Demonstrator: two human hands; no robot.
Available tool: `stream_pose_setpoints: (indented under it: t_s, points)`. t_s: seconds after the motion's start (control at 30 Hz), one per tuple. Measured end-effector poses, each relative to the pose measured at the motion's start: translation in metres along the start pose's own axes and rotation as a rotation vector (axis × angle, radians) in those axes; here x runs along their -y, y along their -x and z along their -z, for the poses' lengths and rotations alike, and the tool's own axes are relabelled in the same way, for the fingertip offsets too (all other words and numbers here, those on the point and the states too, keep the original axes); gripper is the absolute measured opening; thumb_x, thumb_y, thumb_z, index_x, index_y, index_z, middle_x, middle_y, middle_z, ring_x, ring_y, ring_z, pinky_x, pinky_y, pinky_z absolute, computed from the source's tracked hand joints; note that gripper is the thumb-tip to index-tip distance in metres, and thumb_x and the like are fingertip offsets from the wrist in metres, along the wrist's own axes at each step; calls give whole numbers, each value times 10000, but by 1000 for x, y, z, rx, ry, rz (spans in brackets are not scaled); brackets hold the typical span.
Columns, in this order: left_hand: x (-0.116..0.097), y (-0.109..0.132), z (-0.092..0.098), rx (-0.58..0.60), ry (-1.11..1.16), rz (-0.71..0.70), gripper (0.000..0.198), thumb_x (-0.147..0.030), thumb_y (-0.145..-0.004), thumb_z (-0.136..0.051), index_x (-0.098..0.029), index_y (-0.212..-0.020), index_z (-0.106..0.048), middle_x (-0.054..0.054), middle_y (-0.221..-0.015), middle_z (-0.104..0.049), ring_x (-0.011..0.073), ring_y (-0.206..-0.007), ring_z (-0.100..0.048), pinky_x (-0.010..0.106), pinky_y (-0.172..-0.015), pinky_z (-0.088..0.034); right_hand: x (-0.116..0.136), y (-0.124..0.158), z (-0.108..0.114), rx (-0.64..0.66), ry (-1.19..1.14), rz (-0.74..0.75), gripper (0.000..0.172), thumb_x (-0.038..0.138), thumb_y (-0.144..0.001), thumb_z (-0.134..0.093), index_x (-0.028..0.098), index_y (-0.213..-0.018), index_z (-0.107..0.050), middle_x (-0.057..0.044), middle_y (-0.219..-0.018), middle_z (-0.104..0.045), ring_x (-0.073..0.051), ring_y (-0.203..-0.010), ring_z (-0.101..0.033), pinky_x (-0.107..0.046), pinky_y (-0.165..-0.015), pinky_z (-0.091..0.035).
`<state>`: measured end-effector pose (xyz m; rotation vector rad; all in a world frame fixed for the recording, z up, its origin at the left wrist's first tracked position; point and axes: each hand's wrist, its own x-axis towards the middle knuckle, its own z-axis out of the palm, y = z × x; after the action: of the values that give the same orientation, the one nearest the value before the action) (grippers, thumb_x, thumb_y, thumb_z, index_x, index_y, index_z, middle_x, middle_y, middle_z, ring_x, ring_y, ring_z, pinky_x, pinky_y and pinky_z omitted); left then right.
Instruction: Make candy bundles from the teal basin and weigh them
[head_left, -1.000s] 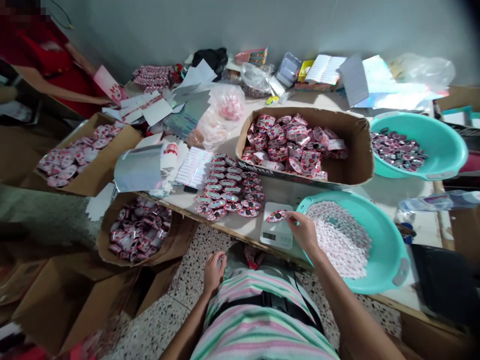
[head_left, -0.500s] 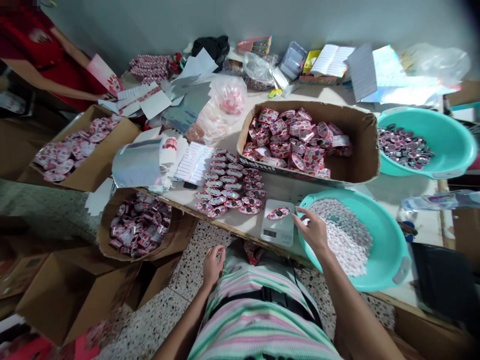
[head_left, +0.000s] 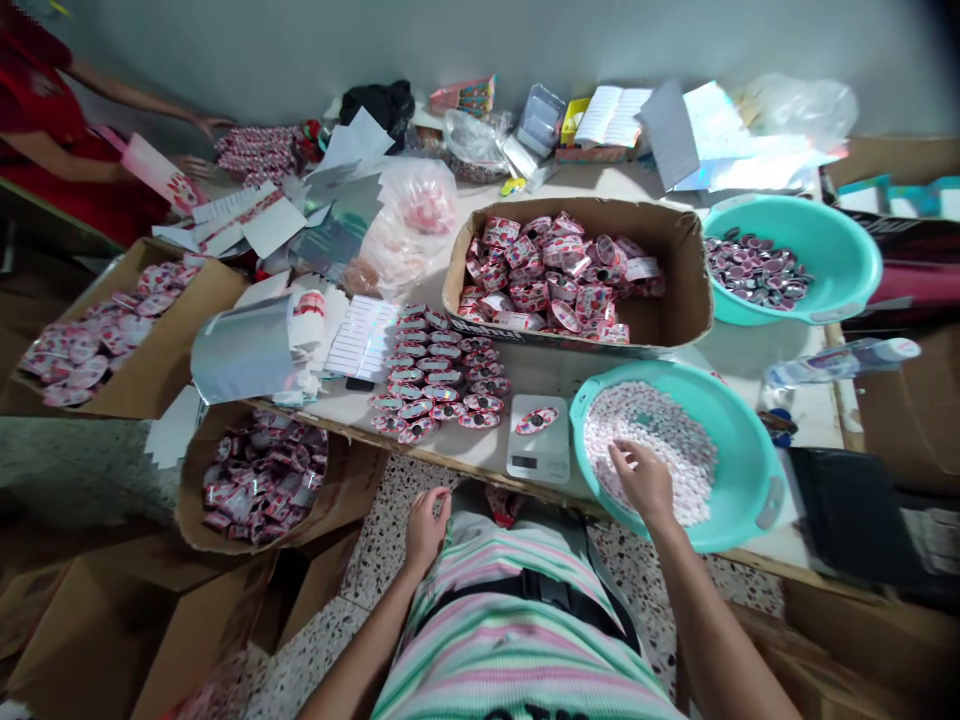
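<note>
My right hand (head_left: 643,478) is over the turquoise basin (head_left: 750,500), its fingers slightly apart and lowered toward the many small white pieces (head_left: 686,430) inside. I see nothing held in it. To its left, a small oval packet with a red-patterned rim (head_left: 537,420) lies on the white digital scale (head_left: 525,462); the reading is too small to make out. My left hand (head_left: 429,522) hangs by my waist below the table edge, fingers loosely bent and holding nothing visible. Rows of similar oval packets (head_left: 439,378) stand left of the scale.
Behind the scale stands a cardboard box (head_left: 679,305) of patterned packets. A second turquoise basin (head_left: 840,260) holds small shiny cups. More packets fill a box (head_left: 161,370) at left and a carton (head_left: 187,515) below. A co-worker in red (head_left: 71,170) stands at far left.
My right hand has moved from beside the scale into the basin of white pieces. My left hand stays by my waist. The view has shifted, and the co-worker's arm now reaches farther along the wall.
</note>
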<state>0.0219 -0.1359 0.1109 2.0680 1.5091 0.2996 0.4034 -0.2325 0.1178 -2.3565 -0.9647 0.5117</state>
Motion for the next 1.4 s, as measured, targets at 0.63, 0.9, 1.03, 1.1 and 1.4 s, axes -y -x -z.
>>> stream_pose_setpoints:
  t_s: [0.63,0.9,1.03,1.1,1.4]
  points:
    - [-1,2,0,-22,2,-52,196,-321,-880,-463,-212,-928,-618,53,-881,-678,210,-879,-612,365,-809,-513,-15,-5,-26,194,56,64,294,424,-762,-481,173,-828,-620,-70,-810,-623,-170,-680,-548,-265,-621,-370]
    - [2,0,-2,-9,9,-46,206,-331,-878,-460,-210,-935,-616,54,-895,-682,211,-886,-611,371,-818,-512,-8,-11,-29,205,70,128,232,366,-757,-452,188,-724,-596,-52,-700,-608,-156,-612,-526,-255,-589,-346]
    - [1,-2,-2,-14,13,-41,202,-324,-875,-463,-209,-932,-619,53,-894,-683,207,-881,-614,369,-820,-512,-10,-15,-31,227,68,127,257,365,-766,-437,187,-740,-620,-57,-713,-633,-158,-612,-541,-254,-592,-349]
    - [2,-2,-2,-19,14,-41,197,-320,-873,-465,-214,-930,-621,51,-891,-681,207,-881,-618,368,-820,-513,-12,-16,-31,239,79,127,272,379,-772,-433,187,-745,-623,-59,-712,-636,-164,-619,-547,-257,-594,-351]
    - [-29,-31,10,-2,12,-129,154,-262,-859,-482,-217,-910,-621,38,-857,-667,199,-854,-611,351,-786,-513,-4,-11,-27,230,74,100,326,419,-799,-404,183,-751,-623,-85,-746,-649,-183,-648,-555,-268,-599,-365]
